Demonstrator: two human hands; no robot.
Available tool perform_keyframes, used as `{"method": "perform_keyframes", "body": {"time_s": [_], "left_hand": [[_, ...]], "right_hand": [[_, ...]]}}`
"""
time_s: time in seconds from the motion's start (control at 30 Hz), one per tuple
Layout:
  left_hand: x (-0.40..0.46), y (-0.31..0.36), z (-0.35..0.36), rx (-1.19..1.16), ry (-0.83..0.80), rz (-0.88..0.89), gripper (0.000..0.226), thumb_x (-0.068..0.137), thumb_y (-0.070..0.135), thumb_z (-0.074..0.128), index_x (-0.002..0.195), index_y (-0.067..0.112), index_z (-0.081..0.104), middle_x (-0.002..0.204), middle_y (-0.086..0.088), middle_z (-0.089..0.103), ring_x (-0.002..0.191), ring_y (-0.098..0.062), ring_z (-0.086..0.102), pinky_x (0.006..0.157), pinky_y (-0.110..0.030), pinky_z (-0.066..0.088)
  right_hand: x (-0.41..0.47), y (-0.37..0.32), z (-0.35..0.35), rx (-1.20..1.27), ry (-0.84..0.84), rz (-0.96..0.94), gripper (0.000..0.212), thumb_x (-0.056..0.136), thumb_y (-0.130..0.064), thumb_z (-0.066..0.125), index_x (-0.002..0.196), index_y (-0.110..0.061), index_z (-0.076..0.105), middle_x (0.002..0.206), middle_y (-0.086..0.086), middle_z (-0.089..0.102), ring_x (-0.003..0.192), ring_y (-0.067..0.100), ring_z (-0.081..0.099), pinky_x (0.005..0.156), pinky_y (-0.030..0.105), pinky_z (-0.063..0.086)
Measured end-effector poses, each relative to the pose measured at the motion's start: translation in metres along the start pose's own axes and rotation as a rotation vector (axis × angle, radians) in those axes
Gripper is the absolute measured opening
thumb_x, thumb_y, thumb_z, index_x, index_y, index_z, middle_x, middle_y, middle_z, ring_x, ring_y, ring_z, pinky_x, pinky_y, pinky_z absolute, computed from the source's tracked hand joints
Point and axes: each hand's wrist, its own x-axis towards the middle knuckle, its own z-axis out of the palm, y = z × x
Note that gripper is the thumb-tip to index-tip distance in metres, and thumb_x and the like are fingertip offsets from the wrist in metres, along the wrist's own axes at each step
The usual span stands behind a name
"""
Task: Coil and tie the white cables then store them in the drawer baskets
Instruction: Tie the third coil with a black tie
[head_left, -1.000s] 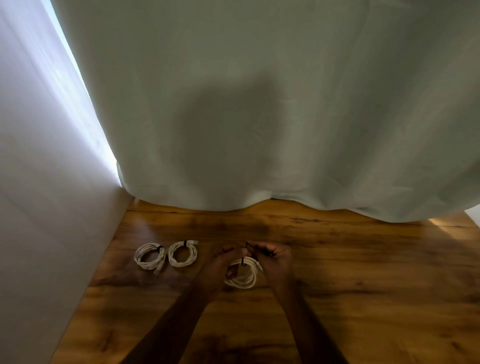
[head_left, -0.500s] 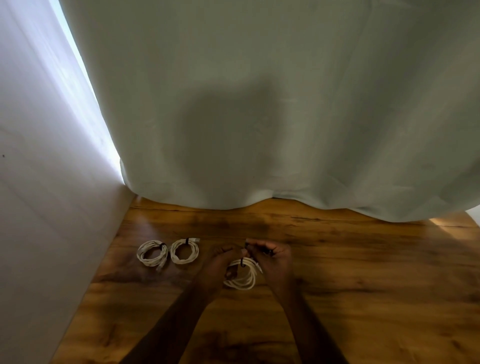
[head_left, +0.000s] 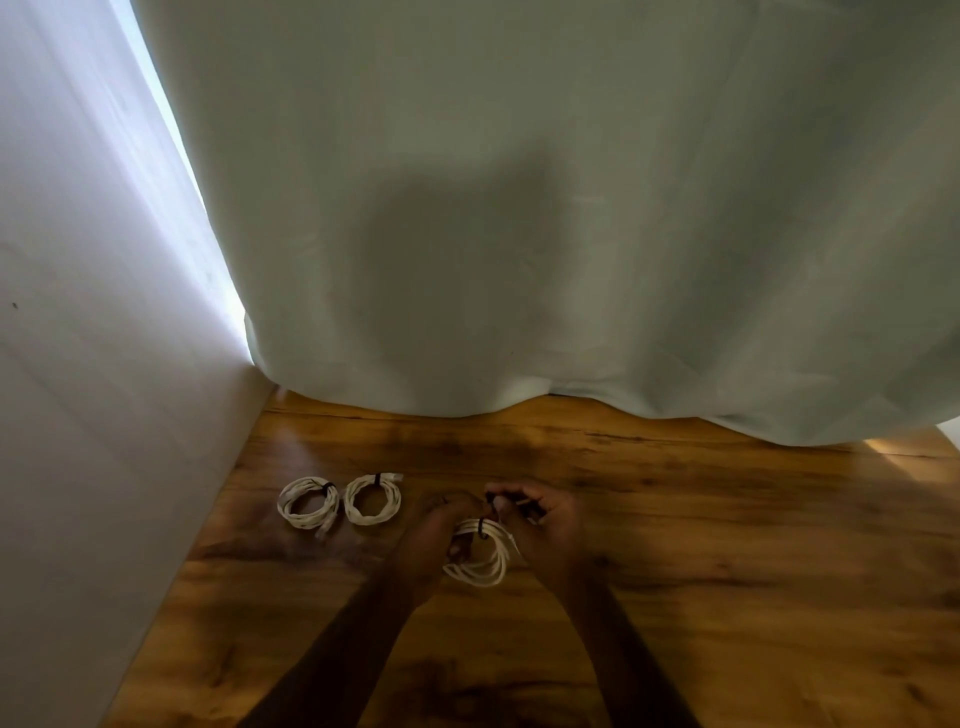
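A coiled white cable (head_left: 485, 561) hangs between my two hands just above the wooden table (head_left: 727, 545). A black tie (head_left: 482, 527) wraps the top of the coil. My left hand (head_left: 436, 530) grips the coil's left side. My right hand (head_left: 540, 519) pinches the loose end of the black tie near the coil's top. Two more white coils lie on the table to the left, one (head_left: 307, 502) nearer the wall and one (head_left: 373, 499) beside it, each bound with a black tie.
A white wall (head_left: 104, 415) runs along the table's left edge. A pale curtain (head_left: 519, 234) hangs over the table's back edge. No drawer or basket is in view.
The view has shifted slightly. Both hands stay on the coil and tie with only small finger movements.
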Motion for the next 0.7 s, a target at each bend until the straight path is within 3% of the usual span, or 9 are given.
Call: {"method": "perform_keyframes", "body": {"time_s": [0.1, 0.23, 0.4, 0.53, 0.7], "left_hand": [[0.0000, 0.0014, -0.0002, 0.035, -0.001, 0.016, 0.028, 0.089, 0.002, 0.054, 0.066, 0.005, 0.068, 0.059, -0.009, 0.057, 0.040, -0.010, 0.044, 0.043, -0.022, 0.029], [-0.0007, 0.0010, 0.0000, 0.102, 0.004, 0.043, 0.023, 0.088, 0.006, 0.060, 0.069, 0.008, 0.072, 0.070, -0.014, 0.063, 0.055, -0.018, 0.051, 0.050, -0.026, 0.030], [0.0010, 0.0002, 0.0041, 0.122, 0.018, 0.034, 0.023, 0.090, 0.010, 0.060, 0.071, 0.009, 0.073, 0.072, -0.014, 0.061, 0.063, -0.025, 0.045, 0.051, -0.027, 0.029], [0.0005, 0.0031, 0.0068, 0.132, 0.004, 0.019, 0.023, 0.092, 0.009, 0.058, 0.074, 0.006, 0.073, 0.069, -0.012, 0.061, 0.053, -0.019, 0.041, 0.050, -0.026, 0.028], [-0.0013, 0.0026, 0.0079, 0.133, 0.014, 0.025, 0.028, 0.092, 0.006, 0.056, 0.069, 0.008, 0.072, 0.053, -0.002, 0.054, 0.043, -0.014, 0.034, 0.050, -0.027, 0.026]], "right_hand": [[0.0023, -0.0038, -0.0028, -0.068, -0.056, 0.008, 0.026, 0.092, -0.012, 0.071, 0.095, -0.038, 0.073, 0.085, -0.021, 0.074, 0.082, 0.002, 0.072, 0.070, 0.018, 0.056], [0.0058, -0.0036, -0.0058, -0.317, -0.136, -0.127, 0.013, 0.098, -0.017, 0.062, 0.103, -0.021, 0.073, 0.089, -0.018, 0.065, 0.078, -0.008, 0.062, 0.068, 0.004, 0.044], [0.0033, -0.0002, -0.0020, -0.456, -0.083, -0.238, 0.015, 0.102, -0.020, 0.054, 0.103, -0.015, 0.068, 0.100, -0.014, 0.048, 0.082, -0.007, 0.049, 0.070, 0.005, 0.037], [0.0039, 0.0039, -0.0038, -0.422, -0.044, -0.240, 0.018, 0.102, -0.027, 0.049, 0.097, -0.021, 0.065, 0.088, -0.016, 0.054, 0.076, -0.009, 0.051, 0.066, 0.005, 0.036], [0.0033, 0.0057, -0.0057, -0.314, -0.011, -0.185, 0.012, 0.101, -0.014, 0.056, 0.096, -0.013, 0.067, 0.078, -0.005, 0.065, 0.071, 0.004, 0.061, 0.058, 0.007, 0.040]]}}
